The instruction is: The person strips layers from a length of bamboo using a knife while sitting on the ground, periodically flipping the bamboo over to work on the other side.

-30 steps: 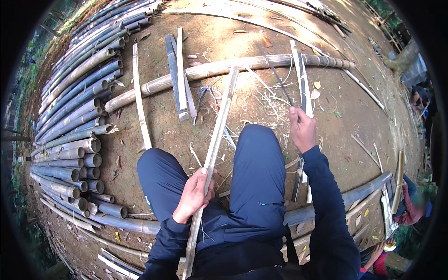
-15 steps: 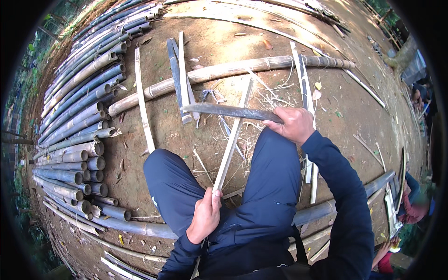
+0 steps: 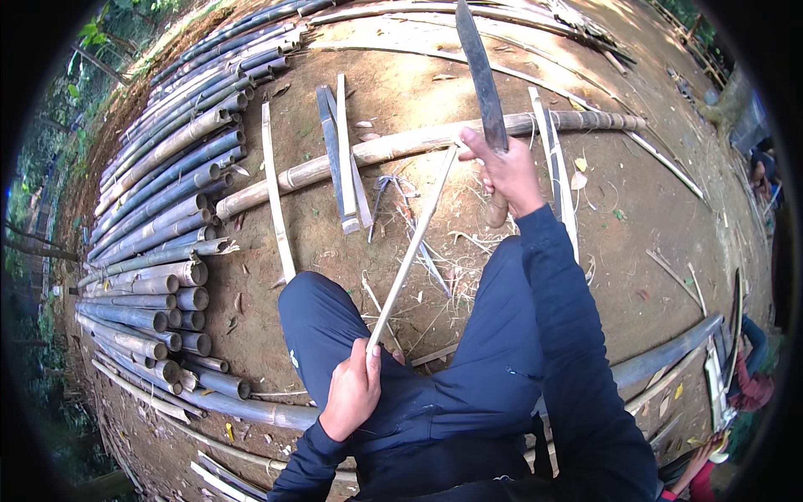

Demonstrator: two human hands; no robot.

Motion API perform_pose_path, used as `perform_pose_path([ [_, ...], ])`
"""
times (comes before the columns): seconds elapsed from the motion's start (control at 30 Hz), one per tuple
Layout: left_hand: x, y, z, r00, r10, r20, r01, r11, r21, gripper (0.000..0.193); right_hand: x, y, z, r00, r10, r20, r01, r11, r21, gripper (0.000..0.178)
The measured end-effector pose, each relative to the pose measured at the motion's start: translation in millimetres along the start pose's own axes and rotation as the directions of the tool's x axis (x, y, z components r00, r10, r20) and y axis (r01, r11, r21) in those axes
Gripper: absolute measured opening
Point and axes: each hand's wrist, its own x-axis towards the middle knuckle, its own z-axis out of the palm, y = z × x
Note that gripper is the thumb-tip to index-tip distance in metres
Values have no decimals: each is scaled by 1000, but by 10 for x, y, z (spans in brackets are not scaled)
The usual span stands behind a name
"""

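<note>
My left hand (image 3: 353,393) is closed around the lower end of a pale bamboo strip (image 3: 411,251), thumb along its edge. The strip slants up and away between my knees. In my right hand (image 3: 512,174) is a machete (image 3: 479,71) with a dark blade pointing up and away and a wooden handle below the palm. A finger and thumb of that hand reach out to the strip's far end; whether they pinch it I cannot tell. Thin shavings (image 3: 468,243) litter the ground beyond my knees.
A long bamboo pole (image 3: 401,149) lies across the ground ahead, with split strips (image 3: 341,159) resting over it. Stacked bamboo poles (image 3: 159,251) fill the left side. Another pole (image 3: 259,410) runs behind my legs. At the right edge, other people (image 3: 749,393) are partly visible.
The machete has swung from lying across the strip to pointing up and away. My right hand has moved up to the strip's far end, and the strip now looks narrower, turned on edge.
</note>
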Motion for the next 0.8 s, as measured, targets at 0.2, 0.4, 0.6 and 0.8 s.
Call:
perform_pose_path([
  [0.2,-55,150,49,998,13,-53,1,968,252,15,207,159,-109,936,37,351,-120,968,219,33],
  [0.4,-223,94,-65,994,4,-111,52,864,502,21,205,467,-235,901,133,413,-174,983,62,33],
  [0.6,-211,123,-95,994,25,-109,34,864,502,20,121,562,-110,920,188,345,-288,920,266,35],
  [0.8,-173,227,-10,988,33,-151,64,801,595,24,140,687,-188,894,149,423,-230,962,147,35],
])
